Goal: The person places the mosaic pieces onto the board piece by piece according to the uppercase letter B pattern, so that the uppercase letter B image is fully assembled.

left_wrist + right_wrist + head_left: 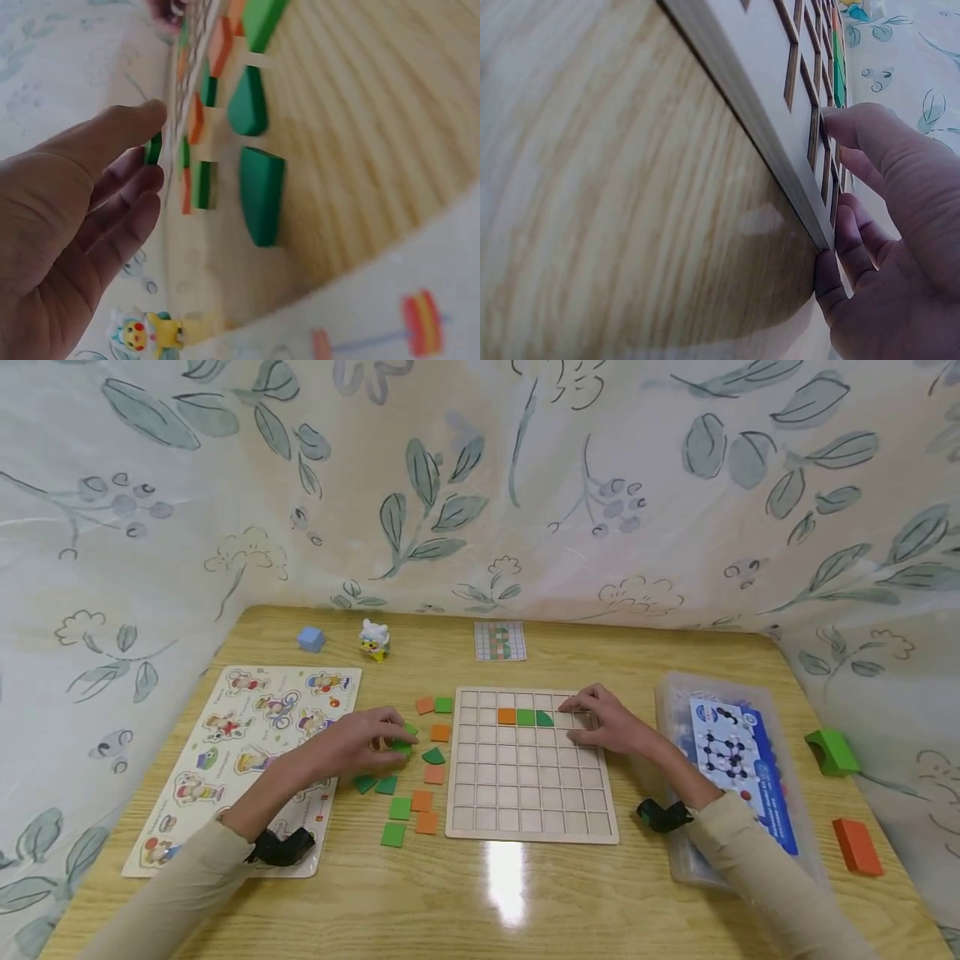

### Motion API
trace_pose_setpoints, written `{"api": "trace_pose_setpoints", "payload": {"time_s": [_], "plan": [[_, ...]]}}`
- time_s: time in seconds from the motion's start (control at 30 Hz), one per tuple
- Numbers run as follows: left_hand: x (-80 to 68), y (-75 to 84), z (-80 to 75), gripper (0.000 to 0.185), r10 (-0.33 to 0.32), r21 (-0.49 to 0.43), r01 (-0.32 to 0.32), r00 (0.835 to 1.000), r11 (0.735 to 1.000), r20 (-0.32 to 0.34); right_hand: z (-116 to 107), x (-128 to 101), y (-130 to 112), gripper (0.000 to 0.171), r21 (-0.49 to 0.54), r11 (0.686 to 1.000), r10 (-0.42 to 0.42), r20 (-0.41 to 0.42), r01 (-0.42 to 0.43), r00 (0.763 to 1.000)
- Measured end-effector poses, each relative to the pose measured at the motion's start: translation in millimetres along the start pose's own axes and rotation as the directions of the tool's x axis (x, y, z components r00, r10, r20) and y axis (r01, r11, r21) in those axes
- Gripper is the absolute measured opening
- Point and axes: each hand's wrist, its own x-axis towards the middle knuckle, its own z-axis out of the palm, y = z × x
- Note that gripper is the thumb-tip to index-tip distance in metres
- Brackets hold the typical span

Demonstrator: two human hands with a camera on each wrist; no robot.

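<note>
My left hand [360, 743] is over the loose tiles left of the board, pinching a green tile [154, 148] between thumb and fingertips. Its exact shape is mostly hidden by the fingers. My right hand [609, 722] rests at the upper right of the wooden grid board [525, 837], thumb and fingertips touching it, holding nothing. In one row of the board sit an orange square tile [507, 717], a green square tile [526, 717] and a dark green curved-edge tile [544, 718]. Near the left hand lie a dark green quarter-round tile [433, 756] and several orange and green tiles [400, 808].
A picture puzzle board [225, 727] lies under the left forearm. At the right stands a plastic box [678, 693] beneath the right forearm. A small pattern card [500, 641], a toy figure [375, 640] and a blue block [311, 639] are at the back; green [832, 752] and red [858, 847] blocks at right.
</note>
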Motion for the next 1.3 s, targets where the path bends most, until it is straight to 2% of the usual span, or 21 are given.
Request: {"api": "trace_pose_setpoints", "payload": {"time_s": [0.17,0.53,0.77,1.0,1.3], "plan": [[18.0,5.6,-1.2,0.026,0.006,-0.030,-0.006,1.000,1.000,-0.001,1,-1,1,0.037,0.002,1.000,0.001,0.002,-0.001,1.000],[84.3,32.0,11.2,0.020,0.095,-0.026,-0.094,0.995,0.995,0.019,3,0,1,0.037,0.011,1.000,0.014,-0.011,-0.013,1.000],[115.5,43.7,32.1,0.020,0.043,-0.023,-0.042,0.996,0.999,0.077,-1,0,0,0.037,0.005,1.000,0.018,-0.005,-0.018,1.000],[130.2,52.4,44.7,0.017,0.013,0.057,-0.018,0.995,0.998,0.098,0,1,0,0.037,-0.004,1.000,-0.013,-0.012,0.013,1.000],[132.5,48.1,53.8,0.016,0.021,0.081,-0.027,0.997,0.996,0.077,1,2,-1,0.038,-0.002,1.000,-0.010,-0.007,0.010,1.000]]}}
